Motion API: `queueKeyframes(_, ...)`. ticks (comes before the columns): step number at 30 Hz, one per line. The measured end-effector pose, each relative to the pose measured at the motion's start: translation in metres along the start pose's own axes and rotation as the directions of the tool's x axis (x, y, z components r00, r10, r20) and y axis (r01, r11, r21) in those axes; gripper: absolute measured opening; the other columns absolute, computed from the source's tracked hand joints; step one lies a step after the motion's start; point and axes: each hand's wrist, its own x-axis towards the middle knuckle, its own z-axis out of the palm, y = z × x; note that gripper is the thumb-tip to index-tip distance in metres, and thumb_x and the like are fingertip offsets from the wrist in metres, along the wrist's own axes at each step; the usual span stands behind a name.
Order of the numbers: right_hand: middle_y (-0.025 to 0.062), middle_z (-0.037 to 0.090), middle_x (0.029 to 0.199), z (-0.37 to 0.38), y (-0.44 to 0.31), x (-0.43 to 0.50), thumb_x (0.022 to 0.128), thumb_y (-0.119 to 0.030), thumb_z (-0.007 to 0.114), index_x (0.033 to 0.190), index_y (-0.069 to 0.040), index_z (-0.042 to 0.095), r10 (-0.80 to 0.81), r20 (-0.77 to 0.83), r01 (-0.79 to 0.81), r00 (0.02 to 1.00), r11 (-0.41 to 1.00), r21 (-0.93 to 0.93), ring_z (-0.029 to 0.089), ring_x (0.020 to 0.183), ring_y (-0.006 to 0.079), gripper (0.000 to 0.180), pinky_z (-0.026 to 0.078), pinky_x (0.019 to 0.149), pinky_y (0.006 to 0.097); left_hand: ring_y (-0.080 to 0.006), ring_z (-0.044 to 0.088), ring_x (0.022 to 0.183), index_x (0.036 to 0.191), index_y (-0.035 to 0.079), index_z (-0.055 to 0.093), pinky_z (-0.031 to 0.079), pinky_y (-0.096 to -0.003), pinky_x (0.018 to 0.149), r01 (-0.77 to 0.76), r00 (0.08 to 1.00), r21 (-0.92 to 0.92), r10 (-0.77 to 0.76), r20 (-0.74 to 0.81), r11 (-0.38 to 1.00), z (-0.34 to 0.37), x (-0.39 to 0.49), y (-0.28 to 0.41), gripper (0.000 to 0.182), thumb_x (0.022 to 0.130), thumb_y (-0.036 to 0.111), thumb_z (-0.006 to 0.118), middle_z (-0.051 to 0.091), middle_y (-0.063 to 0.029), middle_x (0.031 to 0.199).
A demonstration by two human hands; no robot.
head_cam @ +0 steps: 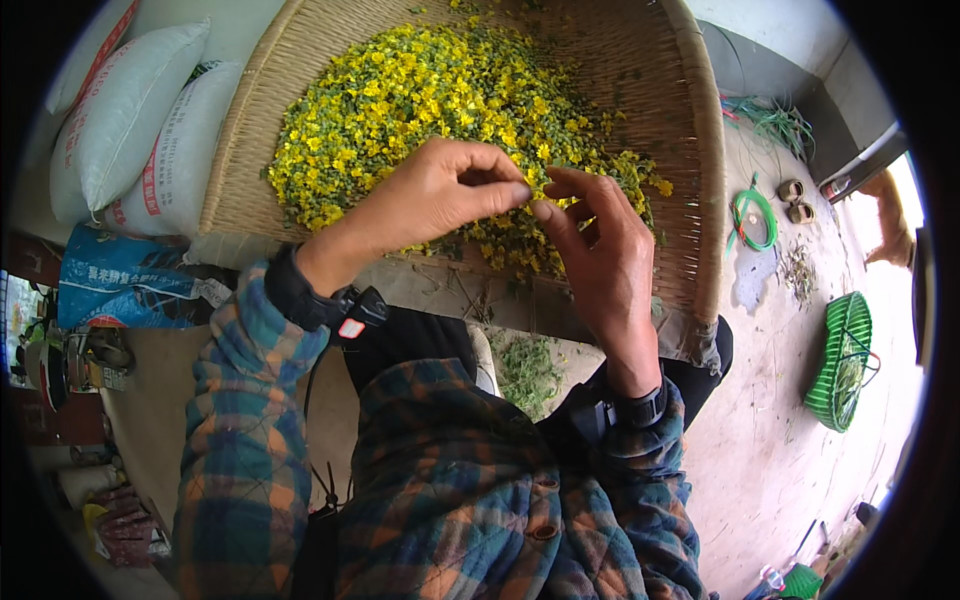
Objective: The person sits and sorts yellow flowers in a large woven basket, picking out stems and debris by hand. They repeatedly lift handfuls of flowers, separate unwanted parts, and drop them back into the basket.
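Observation:
A large woven winnowing basket (686, 142) rests across my lap, its cloth-bound front edge over my knees. Heaped inside it are small yellow chrysanthemum-like flower heads (420, 90) mixed with green buds and bits of leaf. Over the near side of this heap, my left hand (427, 191) holds its thumb and forefinger tips close together. My right hand (607, 244) faces it, fingers curled, with the thumb and fingertips almost meeting the left ones. Whether a flower or stem is pinched between the fingertips is too small to tell. Loose stems (480, 300) lie along the basket's front edge.
Stuffed white sacks (142, 112) bearing writing stand at the left, above a blue printed bag (127, 277). Green trimmings (529, 367) lie on the floor between my feet. To the right are a green hose coil (772, 217), brown shoes (795, 201) and a green basket (840, 360).

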Motion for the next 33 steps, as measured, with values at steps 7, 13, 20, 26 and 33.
queueKeyframes(7,0.0105,0.067,0.084,-0.003,-0.001,-0.001,0.091,-0.003,0.076,0.1,-0.001,0.07,0.066,0.095,-0.074,0.993,0.993,0.09,0.065,0.072,0.0214,0.01,0.052,0.063,0.0338,-0.006,0.06,0.086,0.106,0.002,0.073,0.049,-0.0256,0.076,-0.115,0.993,0.099,0.114,0.023,0.988,0.014,-0.013,0.001,0.014,0.1,0.014,0.073,0.07,0.0007,0.092)
queueKeyframes(13,0.0119,0.067,0.091,-0.007,0.002,0.002,0.092,-0.003,0.075,0.105,-0.002,0.07,-0.067,-0.014,0.065,0.998,0.994,-0.093,0.065,0.07,0.0221,0.015,0.052,0.063,0.0347,-0.011,0.067,0.086,0.107,0.0,0.067,0.055,-0.0252,0.075,0.063,0.998,-0.131,-0.058,0.038,0.989,0.001,-0.024,0.004,0.01,0.103,0.008,0.065,0.071,-0.0063,0.094)
queueKeyframes(20,0.0116,0.069,0.088,-0.027,-0.005,0.001,0.094,-0.004,0.074,0.103,0.0,0.072,0.067,-0.021,-0.068,0.998,0.994,-0.081,0.068,0.073,0.0201,0.01,0.053,0.066,0.0309,-0.0192,0.073,0.092,0.104,0.003,0.078,0.059,-0.0307,0.082,-0.245,0.916,0.226,0.148,0.373,0.943,0.002,-0.041,0.015,0.012,0.096,0.005,0.071,0.076,-0.0077,0.1)
queueKeyframes(26,0.0125,0.069,0.084,-0.029,-0.007,-0.004,0.094,-0.007,0.074,0.099,0.0,0.072,0.09,0.127,-0.084,0.988,0.995,-0.051,0.068,0.069,0.0244,0.009,0.053,0.064,0.034,-0.0253,0.069,0.083,0.099,0.001,0.076,0.054,-0.0365,0.074,-0.275,0.938,0.771,0.335,0.085,0.575,-0.053,0.031,-0.012,0.015,0.095,0.014,0.071,0.07,-0.0103,0.092)
queueKeyframes(33,0.0142,0.07,0.086,-0.025,-0.004,-0.007,0.094,-0.009,0.074,0.099,-0.002,0.072,0.059,0.167,-0.049,0.984,0.997,-0.062,0.07,0.072,0.0317,0.009,0.053,0.064,0.0379,-0.026,0.066,0.079,0.097,0.001,0.073,0.052,-0.0389,0.07,-0.237,0.956,0.821,0.273,0.104,0.519,-0.06,0.055,-0.029,0.012,0.093,0.013,0.074,0.067,-0.0099,0.091)
